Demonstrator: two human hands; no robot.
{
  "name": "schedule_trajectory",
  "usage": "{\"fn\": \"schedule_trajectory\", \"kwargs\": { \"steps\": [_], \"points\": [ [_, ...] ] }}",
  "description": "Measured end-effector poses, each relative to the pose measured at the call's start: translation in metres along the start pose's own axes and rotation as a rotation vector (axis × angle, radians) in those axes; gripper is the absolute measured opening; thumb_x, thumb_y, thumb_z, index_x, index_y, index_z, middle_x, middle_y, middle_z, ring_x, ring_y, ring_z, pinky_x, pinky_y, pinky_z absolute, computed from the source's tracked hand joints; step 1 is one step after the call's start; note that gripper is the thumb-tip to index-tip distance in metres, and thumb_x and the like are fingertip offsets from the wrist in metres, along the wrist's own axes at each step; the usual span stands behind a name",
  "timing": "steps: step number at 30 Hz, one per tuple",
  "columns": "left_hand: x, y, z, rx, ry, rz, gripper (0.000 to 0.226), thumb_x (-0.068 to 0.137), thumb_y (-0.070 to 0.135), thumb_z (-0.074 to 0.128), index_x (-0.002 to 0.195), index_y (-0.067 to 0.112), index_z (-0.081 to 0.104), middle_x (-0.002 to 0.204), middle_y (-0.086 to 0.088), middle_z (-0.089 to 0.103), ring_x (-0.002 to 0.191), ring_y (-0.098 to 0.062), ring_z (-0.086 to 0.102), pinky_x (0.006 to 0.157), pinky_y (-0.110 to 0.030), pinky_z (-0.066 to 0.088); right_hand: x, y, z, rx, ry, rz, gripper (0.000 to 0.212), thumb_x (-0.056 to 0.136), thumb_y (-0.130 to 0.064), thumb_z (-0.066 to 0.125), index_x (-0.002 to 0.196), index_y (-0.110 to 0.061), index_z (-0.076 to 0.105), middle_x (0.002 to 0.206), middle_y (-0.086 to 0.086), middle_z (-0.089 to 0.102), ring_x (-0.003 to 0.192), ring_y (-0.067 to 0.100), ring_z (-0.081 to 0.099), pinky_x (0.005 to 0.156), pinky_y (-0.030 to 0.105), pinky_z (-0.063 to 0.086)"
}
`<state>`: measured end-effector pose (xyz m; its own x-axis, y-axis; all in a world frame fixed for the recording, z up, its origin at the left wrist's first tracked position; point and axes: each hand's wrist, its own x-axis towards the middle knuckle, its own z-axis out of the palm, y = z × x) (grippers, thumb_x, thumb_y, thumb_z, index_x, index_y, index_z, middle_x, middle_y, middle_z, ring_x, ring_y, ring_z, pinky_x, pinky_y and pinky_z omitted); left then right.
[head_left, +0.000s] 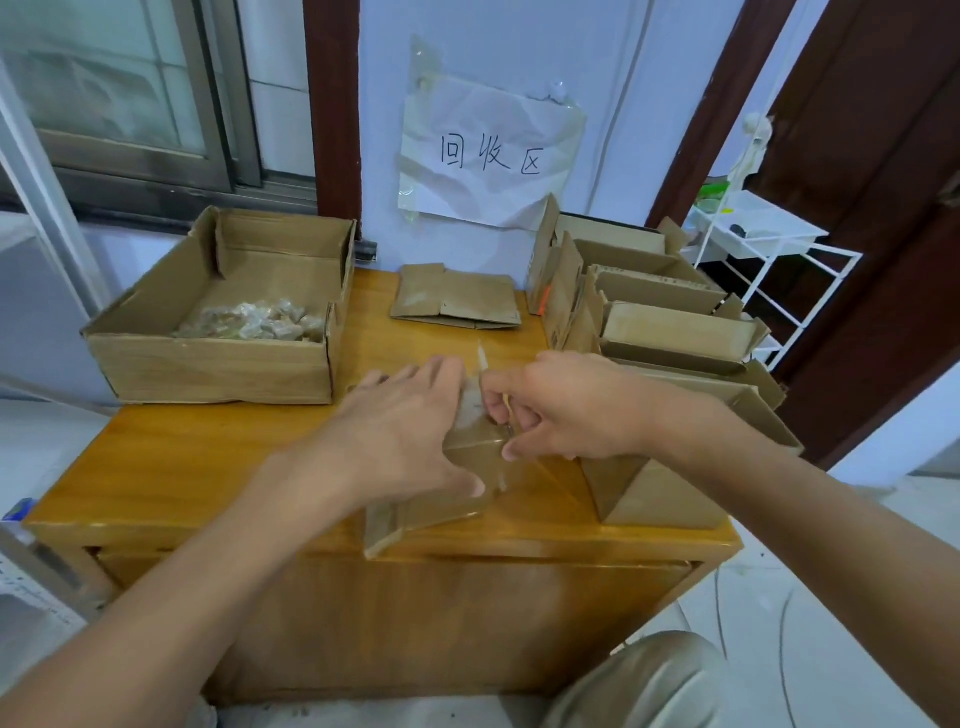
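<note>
My left hand lies flat, fingers spread, pressing the small carton down near the table's front edge. My right hand pinches what looks like a tape strip, blurred, half lifted. Tape wads sit in the open box, one flattened carton lies behind, and the stacked boxes wait.

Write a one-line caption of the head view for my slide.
Left hand presses a small brown cardboard box on the yellow wooden table while right hand pinches a clear tape strip on it.
</note>
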<state>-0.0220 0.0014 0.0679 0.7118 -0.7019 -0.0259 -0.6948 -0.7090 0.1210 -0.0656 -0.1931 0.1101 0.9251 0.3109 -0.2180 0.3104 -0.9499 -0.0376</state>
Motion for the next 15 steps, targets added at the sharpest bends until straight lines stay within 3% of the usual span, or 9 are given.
{"fn": "schedule_trajectory", "kwargs": {
  "steps": [3,8,11,15],
  "points": [
    [0.004,-0.003,0.014,-0.002,0.084,-0.019,0.076,0.070,0.076,0.074,0.110,0.032,0.027,0.122,0.011,0.052,0.115,-0.015,0.050,0.096,-0.038,0.034,0.001,0.003,0.000,0.200,-0.080,-0.033,0.023,0.095,-0.030,0.076,0.095,-0.024,0.054,0.059,-0.006,0.066,0.053,0.015,0.065,0.076,0.044,0.057],
    [0.008,-0.009,0.015,-0.029,0.086,0.004,0.077,0.068,0.075,0.076,0.109,0.033,0.026,0.126,0.012,0.052,0.116,-0.015,0.049,0.101,-0.040,0.035,0.001,0.011,-0.001,0.463,-0.108,-0.072,0.025,0.096,-0.015,0.076,0.086,-0.009,0.054,0.061,0.009,0.061,0.058,0.025,0.070,0.068,0.041,0.055],
    [0.009,-0.012,0.016,-0.043,0.096,0.011,0.077,0.068,0.074,0.077,0.107,0.033,0.026,0.122,0.013,0.053,0.112,-0.015,0.049,0.100,-0.041,0.035,-0.004,0.011,0.008,0.576,-0.035,-0.058,0.020,0.095,-0.016,0.078,0.092,-0.011,0.058,0.062,0.008,0.067,0.061,0.028,0.072,0.062,0.034,0.048],
    [0.010,-0.011,0.016,-0.031,0.109,0.016,0.075,0.069,0.074,0.076,0.107,0.033,0.026,0.120,0.013,0.051,0.110,-0.015,0.048,0.099,-0.041,0.035,-0.012,0.008,0.021,0.629,0.086,-0.052,0.017,0.095,-0.019,0.076,0.106,-0.017,0.064,0.073,0.007,0.076,0.064,0.023,0.074,0.069,0.042,0.063]
  ]
}}
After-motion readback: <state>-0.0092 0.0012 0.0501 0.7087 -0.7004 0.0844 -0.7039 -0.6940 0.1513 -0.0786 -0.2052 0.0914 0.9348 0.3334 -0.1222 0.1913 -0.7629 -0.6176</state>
